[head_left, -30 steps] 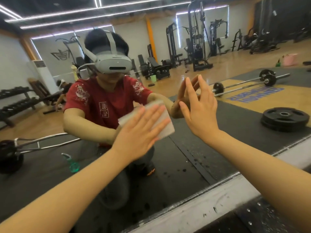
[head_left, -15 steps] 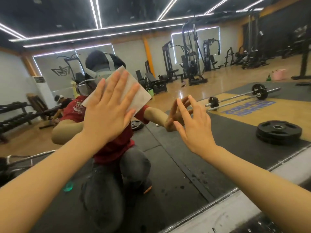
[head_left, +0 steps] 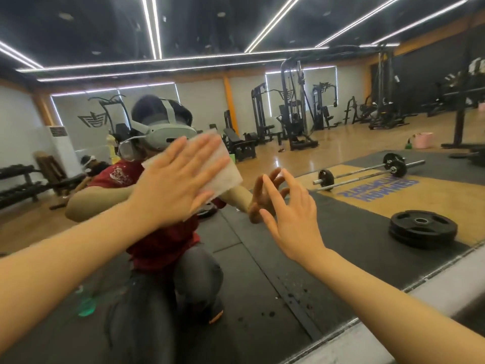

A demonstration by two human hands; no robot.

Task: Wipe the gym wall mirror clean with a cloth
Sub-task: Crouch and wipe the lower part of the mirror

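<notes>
My left hand [head_left: 173, 187] lies flat, fingers straight and spread, pressing a white cloth [head_left: 223, 169] against the mirror [head_left: 341, 232]. The cloth is folded to a rough rectangle; its upper and right edges show beyond my fingertips, the rest is under my palm. It sits on the glass left of centre, over the reflection of my headset [head_left: 168, 135] and red shirt [head_left: 162, 243].

My right hand [head_left: 291, 219] is held wide, fingers straight and apart, holding nothing. Its fingertips meet their own reflection on the glass just right of the cloth, so it touches or nearly touches the mirror; I cannot tell which.

The lower part of the glass, below and between my hands, carries dark specks and spots [head_left: 291, 295]. A pale ledge [head_left: 433, 287] runs along the mirror's bottom edge at the near right.

Reflected in the mirror: a stack of black weight plates [head_left: 423, 227] on the dark floor mat to the right, two barbells [head_left: 367, 174] lying on a yellow platform farther back, a pink bucket [head_left: 422, 140] at far right, a green spray bottle [head_left: 86, 303] on the floor at lower left, and weight machines [head_left: 296, 111] along the far wall.
</notes>
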